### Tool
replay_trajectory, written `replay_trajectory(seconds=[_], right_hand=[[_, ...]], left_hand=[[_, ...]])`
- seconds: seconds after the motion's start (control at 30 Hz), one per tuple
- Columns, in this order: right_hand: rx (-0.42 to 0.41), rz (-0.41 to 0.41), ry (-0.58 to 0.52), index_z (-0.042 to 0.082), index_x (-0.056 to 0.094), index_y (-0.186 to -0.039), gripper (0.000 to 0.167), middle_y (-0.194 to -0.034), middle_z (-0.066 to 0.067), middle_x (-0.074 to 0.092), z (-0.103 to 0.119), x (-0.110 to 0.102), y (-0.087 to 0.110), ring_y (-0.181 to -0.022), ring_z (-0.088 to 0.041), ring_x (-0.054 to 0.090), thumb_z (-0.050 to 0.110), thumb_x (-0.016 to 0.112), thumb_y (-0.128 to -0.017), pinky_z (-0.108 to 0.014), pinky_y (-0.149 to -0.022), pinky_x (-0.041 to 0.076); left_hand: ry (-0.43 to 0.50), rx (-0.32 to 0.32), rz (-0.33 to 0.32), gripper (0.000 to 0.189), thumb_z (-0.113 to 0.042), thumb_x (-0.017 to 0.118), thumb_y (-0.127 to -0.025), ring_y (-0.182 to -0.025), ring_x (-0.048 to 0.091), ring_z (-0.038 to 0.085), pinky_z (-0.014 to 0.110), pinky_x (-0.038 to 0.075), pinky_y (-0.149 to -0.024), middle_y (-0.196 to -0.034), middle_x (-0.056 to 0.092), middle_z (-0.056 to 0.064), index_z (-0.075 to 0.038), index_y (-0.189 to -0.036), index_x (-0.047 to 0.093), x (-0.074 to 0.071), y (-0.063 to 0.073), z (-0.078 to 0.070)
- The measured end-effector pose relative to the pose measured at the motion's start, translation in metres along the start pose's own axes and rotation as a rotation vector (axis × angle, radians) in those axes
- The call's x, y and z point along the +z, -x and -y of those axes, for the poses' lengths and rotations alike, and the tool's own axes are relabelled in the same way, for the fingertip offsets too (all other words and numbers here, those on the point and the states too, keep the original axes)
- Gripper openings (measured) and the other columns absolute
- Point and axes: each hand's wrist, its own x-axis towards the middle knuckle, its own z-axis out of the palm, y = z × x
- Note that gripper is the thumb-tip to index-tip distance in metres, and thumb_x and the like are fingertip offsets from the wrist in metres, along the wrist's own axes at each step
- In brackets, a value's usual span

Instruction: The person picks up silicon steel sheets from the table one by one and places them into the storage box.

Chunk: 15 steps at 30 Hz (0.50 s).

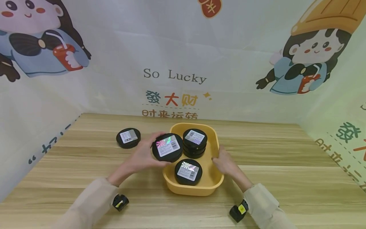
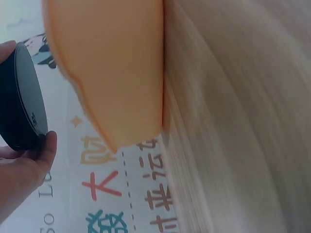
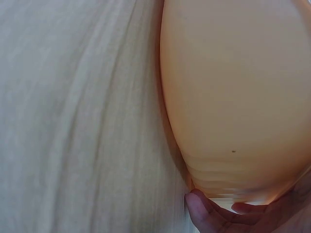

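My left hand (image 1: 147, 154) grips a round black container (image 1: 167, 148) by its edge, tilted above the left rim of a yellow plastic bin (image 1: 211, 184). Its label faces up, and the left wrist view shows the pale underside of the container (image 2: 33, 90). On the bin's right side, my right hand (image 1: 224, 160) holds the rim, and its fingers (image 3: 201, 211) lie against the outer wall in the right wrist view. Inside the bin stand a stack of similar black containers (image 1: 195, 140) at the back and another labelled black container (image 1: 188, 172) at the front.
One more labelled black container (image 1: 128, 138) lies on the wooden table (image 1: 266, 143), left of the bin. A printed cloth (image 1: 177, 47) with cartoon figures and lettering hangs behind the table and along its sides.
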Motion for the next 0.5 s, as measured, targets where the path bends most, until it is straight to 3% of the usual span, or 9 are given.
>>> replay_trajectory(seconds=[0.5], right_hand=[[-0.026, -0.019, 0.005, -0.015, 0.034, -0.113, 0.04, -0.103, -0.033, 0.052, -0.011, 0.005, -0.007, -0.091, -0.036, 0.053, 0.005, 0.048, -0.08, -0.042, -0.077, 0.045]], left_hand=[[-0.017, 0.056, 0.161, 0.086, -0.023, 0.081, -0.055, -0.105, 0.048, 0.026, 0.044, 0.039, -0.089, -0.119, 0.048, 0.013, 0.0, -0.127, 0.039, 0.023, -0.008, -0.017]])
